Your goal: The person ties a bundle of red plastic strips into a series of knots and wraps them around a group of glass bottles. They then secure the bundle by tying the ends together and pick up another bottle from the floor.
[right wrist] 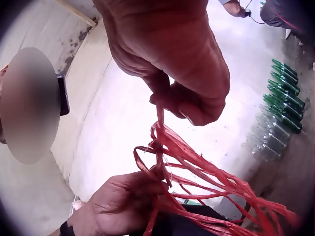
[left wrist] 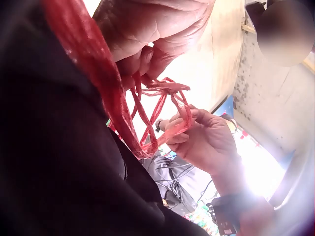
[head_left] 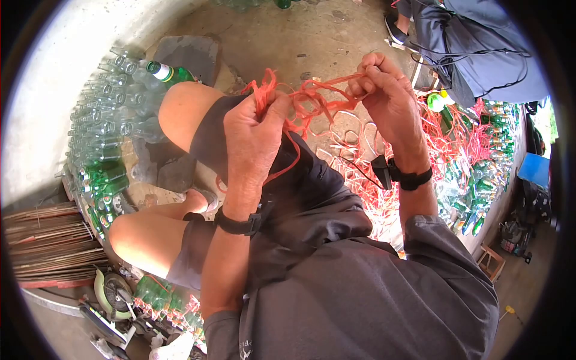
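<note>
A tangled bunch of red plastic twine (head_left: 312, 102) stretches between both hands in the head view. My left hand (head_left: 255, 129) grips the bunch, and loose strands hang below it over the dark shorts. My right hand (head_left: 387, 93) pinches a strand between thumb and fingers, pulled out to the side. In the left wrist view the twine (left wrist: 147, 145) hangs in loops between the hands. Seen from the right wrist, the right hand (right wrist: 172, 64) is above, with the strand running down to a knotted clump next to the left hand (right wrist: 123, 201).
Clear glass bottles (head_left: 102, 102) are stacked along the left wall, with green bottles (head_left: 105, 177) beside them. More red twine (head_left: 384, 204) lies heaped on the floor at right. Another person in dark trousers (head_left: 468, 48) is at the upper right. Thin sticks (head_left: 54, 246) lie piled at lower left.
</note>
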A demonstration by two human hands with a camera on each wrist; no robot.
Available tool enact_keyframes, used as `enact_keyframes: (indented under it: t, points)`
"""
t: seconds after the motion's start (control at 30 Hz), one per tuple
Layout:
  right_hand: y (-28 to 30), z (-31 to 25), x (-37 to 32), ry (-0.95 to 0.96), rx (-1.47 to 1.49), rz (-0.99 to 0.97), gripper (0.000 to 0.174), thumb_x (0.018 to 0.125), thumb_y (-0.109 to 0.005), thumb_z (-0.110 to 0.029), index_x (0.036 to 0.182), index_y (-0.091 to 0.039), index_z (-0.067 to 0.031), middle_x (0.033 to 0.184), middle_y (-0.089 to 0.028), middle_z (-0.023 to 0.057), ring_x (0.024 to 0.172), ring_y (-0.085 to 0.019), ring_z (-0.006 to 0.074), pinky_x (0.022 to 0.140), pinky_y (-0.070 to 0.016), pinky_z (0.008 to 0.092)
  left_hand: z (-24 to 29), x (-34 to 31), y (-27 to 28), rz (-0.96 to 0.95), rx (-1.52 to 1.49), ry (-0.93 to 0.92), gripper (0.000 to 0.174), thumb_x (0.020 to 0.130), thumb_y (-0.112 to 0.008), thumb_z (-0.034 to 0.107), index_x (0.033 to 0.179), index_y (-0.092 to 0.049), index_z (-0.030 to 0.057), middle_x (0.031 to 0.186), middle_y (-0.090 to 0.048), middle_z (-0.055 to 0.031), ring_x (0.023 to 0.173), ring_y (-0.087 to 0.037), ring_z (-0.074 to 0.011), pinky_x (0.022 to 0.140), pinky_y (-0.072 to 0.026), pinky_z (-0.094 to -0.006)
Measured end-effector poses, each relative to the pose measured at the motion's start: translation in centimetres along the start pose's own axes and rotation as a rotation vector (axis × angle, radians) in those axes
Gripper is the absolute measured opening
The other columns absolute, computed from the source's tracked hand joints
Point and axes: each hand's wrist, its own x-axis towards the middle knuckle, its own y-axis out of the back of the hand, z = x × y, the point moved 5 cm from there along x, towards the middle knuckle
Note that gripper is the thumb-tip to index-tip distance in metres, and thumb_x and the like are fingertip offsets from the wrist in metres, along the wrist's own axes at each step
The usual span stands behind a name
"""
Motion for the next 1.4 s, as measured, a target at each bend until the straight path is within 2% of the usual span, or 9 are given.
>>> enact_keyframes:
  t: [0.13, 0.2, 0.3, 0.67, 0.93, 1.03, 1.17, 1.33, 1.4]
  points:
    - [1.1, -0.5, 0.3, -0.040, 0.164, -0.006, 0.010, 0.101, -0.050, -0.013, 0.104, -0.055, -0.0051, 0.075, -0.047, -0.0012, 0.063, -0.044, 0.0105, 0.062, -0.0402, 0.0265, -0.2, 0.1, 0.2, 0.011, -0.022, 0.001, 0.014, 0.094, -0.065, 0.010, 0.087, -0.069, -0.0007, 0.071, -0.059, 0.0060, 0.065, -0.047, -0.0019, 0.058, -0.0385, -0.0210]
    - [1.6, -1.1, 0.2, -0.055, 0.245, -0.017, 0.010, 0.101, -0.050, -0.012, 0.106, -0.055, -0.0053, 0.074, -0.042, -0.0024, 0.058, -0.036, 0.0079, 0.056, -0.0344, 0.0250, -0.6, 0.1, 0.6, 0.018, -0.035, 0.037, 0.008, 0.093, -0.070, 0.007, 0.097, -0.074, 0.0005, 0.081, -0.063, 0.0054, 0.070, -0.052, -0.0018, 0.062, -0.0418, -0.0189]
    - [2.9, -1.8, 0.7, 0.030, 0.327, -0.033, 0.011, 0.099, -0.050, -0.010, 0.108, -0.055, -0.0043, 0.074, -0.039, -0.0027, 0.056, -0.030, 0.0067, 0.051, -0.0283, 0.0242, -0.6, 0.1, 0.6, 0.026, -0.051, 0.054, 0.008, 0.093, -0.070, 0.007, 0.097, -0.074, 0.0007, 0.081, -0.063, 0.0055, 0.070, -0.052, -0.0018, 0.061, -0.0414, -0.0191]
    - [9.2, -5.8, 0.6, 0.206, 0.527, 0.048, 0.016, 0.093, -0.053, -0.004, 0.108, -0.057, 0.0019, 0.070, -0.040, -0.0016, 0.055, -0.029, 0.0085, 0.049, -0.0256, 0.0245, -0.9, 0.2, 1.1, 0.084, -0.128, 0.061, 0.008, 0.092, -0.069, 0.007, 0.096, -0.072, 0.0007, 0.078, -0.064, 0.0018, 0.066, -0.054, -0.0052, 0.060, -0.0453, -0.0219]
    - [14.0, -5.7, 0.6, 0.254, 0.420, 0.239, 0.013, 0.095, -0.052, -0.005, 0.105, -0.057, 0.0006, 0.071, -0.041, -0.0011, 0.055, -0.029, 0.0090, 0.049, -0.0246, 0.0254, -0.4, 0.1, 1.2, 0.098, -0.196, 0.062, 0.007, 0.092, -0.069, 0.007, 0.096, -0.072, 0.0010, 0.081, -0.065, 0.0005, 0.066, -0.055, -0.0054, 0.060, -0.0455, -0.0220]
    - [16.3, -4.8, 1.0, 0.239, 0.346, 0.328, 0.010, 0.097, -0.052, -0.007, 0.104, -0.057, -0.0010, 0.071, -0.042, -0.0010, 0.054, -0.029, 0.0091, 0.049, -0.0252, 0.0255, -0.1, 0.0, 1.4, 0.147, -0.213, 0.051, 0.008, 0.092, -0.067, 0.008, 0.090, -0.070, 0.0004, 0.074, -0.059, 0.0045, 0.062, -0.048, -0.0026, 0.056, -0.0391, -0.0200]
    - [19.6, -3.1, 1.1, 0.220, 0.222, 0.498, 0.014, 0.098, -0.046, -0.006, 0.107, -0.056, -0.0002, 0.072, -0.042, -0.0011, 0.054, -0.031, 0.0084, 0.050, -0.0272, 0.0240, 0.5, 0.1, 2.5, 0.159, -0.268, 0.016, 0.007, 0.092, -0.068, 0.008, 0.095, -0.071, 0.0016, 0.080, -0.064, 0.0014, 0.064, -0.054, -0.0045, 0.058, -0.0441, -0.0219]
    - [24.6, -0.9, 0.8, 0.169, 0.138, 0.635, 0.013, 0.099, -0.054, -0.012, 0.108, -0.060, -0.0043, 0.076, -0.050, -0.0001, 0.053, -0.033, 0.0074, 0.049, -0.0277, 0.0236, 3.6, -0.5, 4.7, 0.266, -0.298, -0.061, 0.008, 0.091, -0.069, 0.007, 0.097, -0.072, 0.0021, 0.081, -0.067, 0.0000, 0.063, -0.055, -0.0050, 0.060, -0.0462, -0.0216]
    - [26.1, -0.4, 0.4, 0.154, 0.103, 0.672, 0.013, 0.099, -0.054, -0.012, 0.108, -0.060, -0.0043, 0.076, -0.051, -0.0002, 0.053, -0.033, 0.0074, 0.048, -0.0278, 0.0234, 4.3, -0.4, 6.8, 0.202, -0.355, -0.089, 0.009, 0.092, -0.068, 0.007, 0.099, -0.071, 0.0026, 0.084, -0.068, -0.0008, 0.065, -0.057, -0.0059, 0.061, -0.0470, -0.0224]
